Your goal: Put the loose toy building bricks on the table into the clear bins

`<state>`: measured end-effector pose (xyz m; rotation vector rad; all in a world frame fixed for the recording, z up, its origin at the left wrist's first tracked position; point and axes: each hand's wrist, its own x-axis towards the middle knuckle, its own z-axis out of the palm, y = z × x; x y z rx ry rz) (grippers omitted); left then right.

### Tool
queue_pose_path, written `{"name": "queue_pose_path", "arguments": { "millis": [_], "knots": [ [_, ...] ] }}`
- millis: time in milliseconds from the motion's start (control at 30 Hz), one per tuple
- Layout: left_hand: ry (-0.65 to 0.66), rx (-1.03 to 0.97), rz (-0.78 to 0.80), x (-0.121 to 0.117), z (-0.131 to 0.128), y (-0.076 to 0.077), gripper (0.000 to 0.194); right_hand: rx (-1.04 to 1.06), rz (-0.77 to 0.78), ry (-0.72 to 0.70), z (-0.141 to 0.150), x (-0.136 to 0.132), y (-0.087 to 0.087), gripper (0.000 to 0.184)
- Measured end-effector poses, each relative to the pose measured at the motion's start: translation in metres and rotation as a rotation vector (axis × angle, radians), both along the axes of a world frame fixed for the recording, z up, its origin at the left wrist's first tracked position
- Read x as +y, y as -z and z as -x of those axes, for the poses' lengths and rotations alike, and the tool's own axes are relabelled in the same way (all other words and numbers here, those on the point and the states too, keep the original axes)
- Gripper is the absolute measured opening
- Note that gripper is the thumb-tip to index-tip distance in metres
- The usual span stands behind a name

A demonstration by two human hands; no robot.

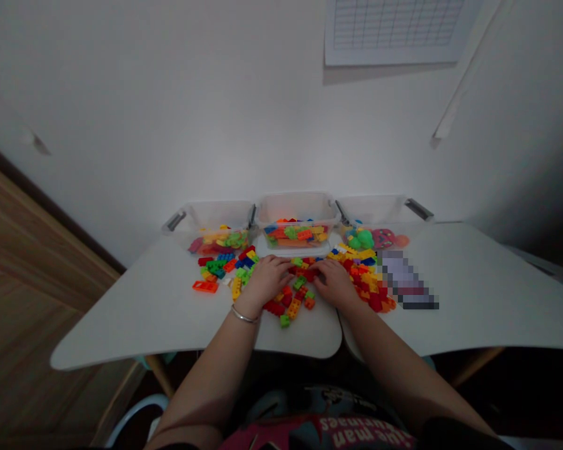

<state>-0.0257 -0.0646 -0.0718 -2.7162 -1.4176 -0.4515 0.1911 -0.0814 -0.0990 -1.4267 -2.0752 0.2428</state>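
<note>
A plain pale wall (206, 112) fills the upper part of the frame, brightest near the middle and falling into shadow at the right edge. A gridded sheet of paper (398, 28) hangs at upper right, with a slanting white strip (471, 69) beside it. Wood-grained panelling (28, 250) stands at far left. Two white tabletops (136, 319) meet below centre; wooden legs (160, 375) show beneath them. The space underneath at lower right is dark.
</note>
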Motion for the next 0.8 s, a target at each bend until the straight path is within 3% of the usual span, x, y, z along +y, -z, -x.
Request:
{"name": "queue_pose_path", "arguments": {
  "millis": [167,333,433,667,800],
  "knots": [
    [-0.129,-0.014,-0.067,-0.0021,0.0017,-0.0003,0.027,-0.017,-0.001,-0.005,0.0000,-0.0004,-0.0015,0.027],
    [0.020,-0.024,-0.053,0.0002,-0.0039,0.0046,0.044,-0.025,-0.005,-0.003,0.0001,-0.0008,-0.0020,0.027],
    [0.045,-0.004,-0.015,-0.0008,-0.0070,0.0043,0.042,-0.025,-0.004,0.001,-0.0003,-0.0007,-0.0013,0.027],
    [-0.097,0.002,-0.047,-0.0073,-0.0052,-0.0013,0.026,-0.029,-0.002,-0.004,-0.0011,-0.0008,-0.0013,0.026],
    [-0.128,-0.048,-0.054,-0.0062,-0.0080,-0.0030,0.027,-0.034,-0.007,0.005,-0.0013,-0.0018,-0.0017,0.025]
  ]
}}
